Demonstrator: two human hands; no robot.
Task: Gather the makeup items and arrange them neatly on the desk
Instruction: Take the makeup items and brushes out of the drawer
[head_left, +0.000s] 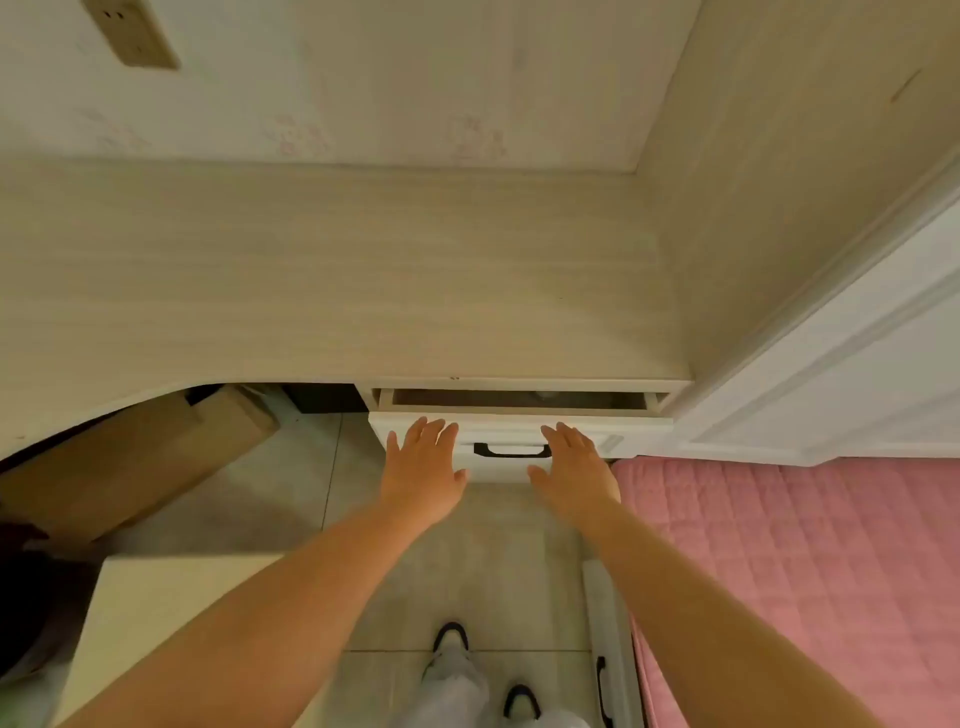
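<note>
Flat hands (423, 467) against drawer front (613, 441)

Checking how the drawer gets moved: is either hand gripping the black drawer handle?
No. The left hand and the right hand lie flat on the drawer front, either side of the black handle.

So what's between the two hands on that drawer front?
The head view shows the drawer's black handle between the left hand and right hand, on the white drawer front; neither hand grips it.
</note>
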